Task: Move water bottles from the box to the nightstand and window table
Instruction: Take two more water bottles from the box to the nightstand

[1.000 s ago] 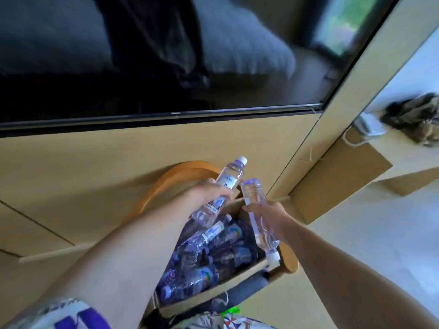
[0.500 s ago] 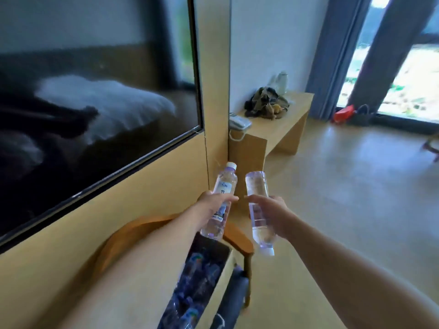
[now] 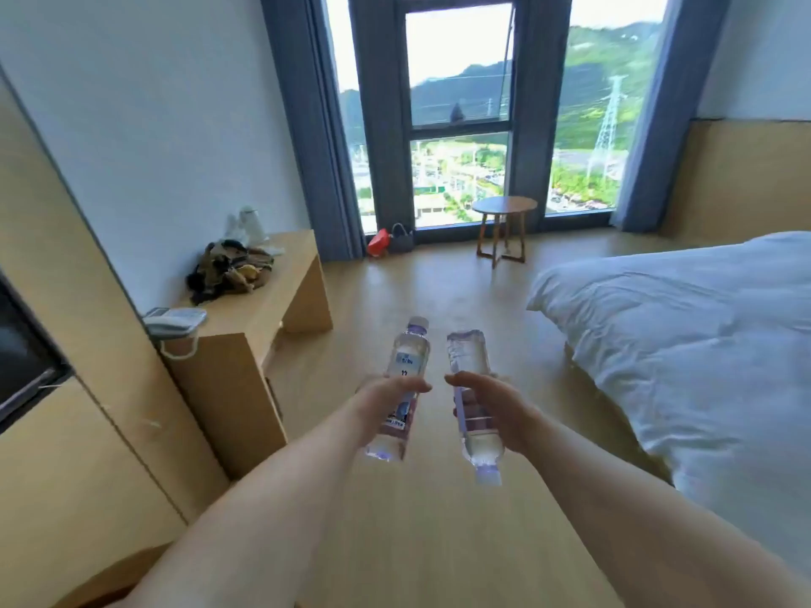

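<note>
My left hand (image 3: 381,399) grips a clear water bottle (image 3: 408,357) upright, its white cap on top. My right hand (image 3: 491,405) grips a second water bottle (image 3: 468,357) upside down, cap pointing at the floor. Both bottles hang side by side over the wooden floor in mid-frame. A small round wooden table (image 3: 504,204) stands far ahead against the tall window (image 3: 458,125). The box of bottles is out of view, and I see no nightstand.
A wooden desk (image 3: 263,309) runs along the left wall with a telephone (image 3: 173,320), a heap of cloth (image 3: 230,269) and a white kettle (image 3: 250,221). A bed with white bedding (image 3: 684,326) fills the right. A red bag (image 3: 378,242) and a dark bag (image 3: 400,239) sit by the window.
My view has swung from the box on the chair, past the wall screen, round to the room and window. Both hands lifted their bottles out of the box and carry them forward.
</note>
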Action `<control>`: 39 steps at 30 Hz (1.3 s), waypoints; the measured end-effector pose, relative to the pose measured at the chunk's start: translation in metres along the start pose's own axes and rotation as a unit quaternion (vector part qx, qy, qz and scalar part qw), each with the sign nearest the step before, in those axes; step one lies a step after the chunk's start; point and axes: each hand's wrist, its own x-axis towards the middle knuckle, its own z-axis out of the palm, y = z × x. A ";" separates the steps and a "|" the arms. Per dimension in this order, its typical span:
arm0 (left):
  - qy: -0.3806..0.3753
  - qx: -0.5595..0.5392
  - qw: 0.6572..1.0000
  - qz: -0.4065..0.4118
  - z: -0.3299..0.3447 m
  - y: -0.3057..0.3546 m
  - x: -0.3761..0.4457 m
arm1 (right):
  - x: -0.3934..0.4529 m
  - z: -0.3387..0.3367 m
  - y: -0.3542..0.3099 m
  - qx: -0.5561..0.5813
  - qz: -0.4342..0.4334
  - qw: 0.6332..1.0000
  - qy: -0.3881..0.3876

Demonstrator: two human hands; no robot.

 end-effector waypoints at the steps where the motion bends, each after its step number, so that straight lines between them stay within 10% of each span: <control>1: -0.010 -0.003 1.000 0.012 0.025 0.008 0.004 | -0.004 -0.027 -0.005 -0.002 -0.005 1.000 0.018; 19: -0.314 0.084 0.943 0.066 0.502 0.119 0.030 | -0.147 -0.445 -0.040 0.045 0.013 0.918 0.395; 39: -0.582 0.206 0.773 0.145 0.865 0.231 0.080 | -0.186 -0.702 -0.072 0.131 0.046 0.740 0.658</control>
